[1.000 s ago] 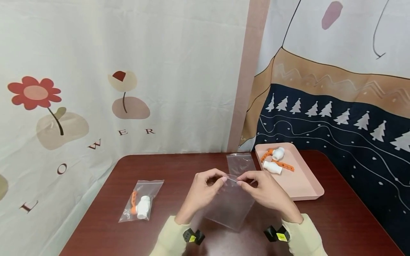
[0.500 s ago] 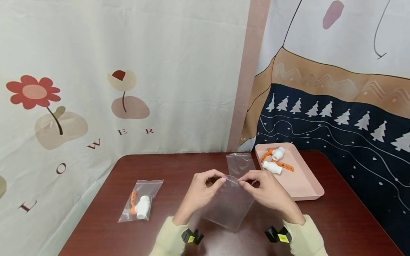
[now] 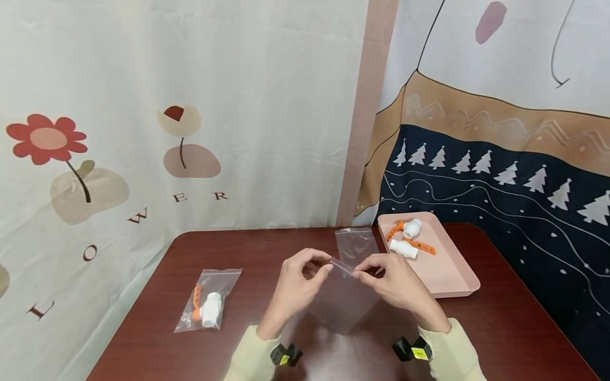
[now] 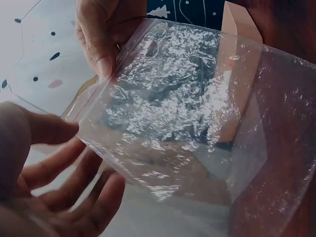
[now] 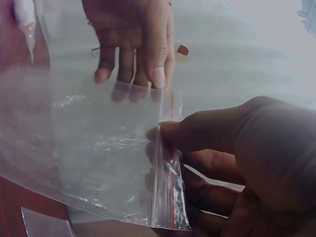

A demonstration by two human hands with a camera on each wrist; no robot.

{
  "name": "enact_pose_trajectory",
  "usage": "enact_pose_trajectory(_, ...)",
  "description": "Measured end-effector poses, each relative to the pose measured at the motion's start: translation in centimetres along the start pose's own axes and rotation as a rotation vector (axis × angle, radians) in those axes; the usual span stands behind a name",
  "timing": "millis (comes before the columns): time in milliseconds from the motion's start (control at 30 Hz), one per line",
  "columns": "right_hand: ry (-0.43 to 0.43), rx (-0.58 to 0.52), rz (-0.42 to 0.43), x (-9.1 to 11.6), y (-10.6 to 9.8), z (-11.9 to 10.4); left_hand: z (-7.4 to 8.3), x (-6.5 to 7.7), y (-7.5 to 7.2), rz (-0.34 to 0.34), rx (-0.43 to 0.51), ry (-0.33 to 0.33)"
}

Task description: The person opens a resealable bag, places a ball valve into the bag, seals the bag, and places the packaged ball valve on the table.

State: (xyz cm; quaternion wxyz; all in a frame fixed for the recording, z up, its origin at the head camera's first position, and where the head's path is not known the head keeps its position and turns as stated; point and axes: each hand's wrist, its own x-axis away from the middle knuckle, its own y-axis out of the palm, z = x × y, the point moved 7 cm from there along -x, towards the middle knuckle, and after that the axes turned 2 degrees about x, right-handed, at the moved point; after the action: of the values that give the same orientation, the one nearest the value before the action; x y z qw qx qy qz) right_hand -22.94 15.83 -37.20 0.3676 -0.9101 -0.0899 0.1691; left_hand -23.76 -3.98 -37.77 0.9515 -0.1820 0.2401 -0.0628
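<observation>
A clear zip bag [image 3: 344, 307] with a red line along its zip strip [image 5: 172, 192] hangs over the table between both hands. My left hand [image 3: 296, 283] pinches one end of the strip between thumb and fingertips. At the other side, my right hand [image 3: 397, 281] grips the strip between thumb and forefinger. In the right wrist view, the right thumb [image 5: 197, 131] lies across the strip, with the left hand [image 5: 133, 44] at the bag's top corner. The bag looks flat, with nothing inside.
Left on the table [image 3: 157, 344] lies a filled zip bag [image 3: 207, 301] holding a white piece and an orange strip. A pink tray [image 3: 450, 270] at right carries white pieces [image 3: 403, 248] and orange strips [image 3: 422, 246]. Another flat zip bag [image 3: 355, 243] lies beside it.
My left hand has shifted slightly left and up, and the zip strip now slants down toward the right hand. The bag's lower edge has risen a little. Both hands keep their pinch.
</observation>
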Motion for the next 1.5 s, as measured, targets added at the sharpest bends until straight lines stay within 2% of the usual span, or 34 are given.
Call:
enact_pose_trajectory(100,0.038,-0.022,0.027,0.0,-0.2,0.2,0.8,0.1,-0.4,0.081,-0.037,0.053)
enact_pose_trajectory(167,0.06,-0.046,0.039,-0.1,-0.3,0.4,1.2,0.3,-0.2,0.089,-0.038,0.069)
enact_pose_trajectory(267,0.087,-0.081,0.051,-0.1,-0.2,0.5,1.6,0.5,0.8,0.024,-0.002,0.047)
enact_pose_trajectory(367,0.086,-0.119,0.056,-0.1,0.0,0.4,1.5,0.7,2.3,-0.073,0.044,-0.004)
enact_pose_trajectory(467,0.08,-0.16,0.05,-0.3,0.4,0.3,1.2,0.9,3.1,-0.125,0.091,-0.065)
enact_pose_trajectory(667,0.109,-0.222,0.032,-0.4,1.0,0.3,0.7,0.9,3.4,-0.145,0.183,-0.127)
enact_pose_trajectory(933,0.14,-0.27,-0.019,-0.4,1.7,0.5,-0.1,1.0,3.7,-0.178,0.248,-0.191)
enact_pose_trajectory(1167,0.148,-0.357,-0.088,-0.5,2.5,0.8,-0.6,1.0,3.9,-0.246,0.435,-0.247)
enact_pose_trajectory(1300,0.138,-0.41,-0.116,-0.6,2.8,0.8,-0.6,1.0,3.8,-0.276,0.495,-0.245)
enact_pose_trajectory(1500,0.138,-0.521,-0.154,-0.6,3.1,0.9,-0.3,0.8,3.3,-0.288,0.492,-0.219)
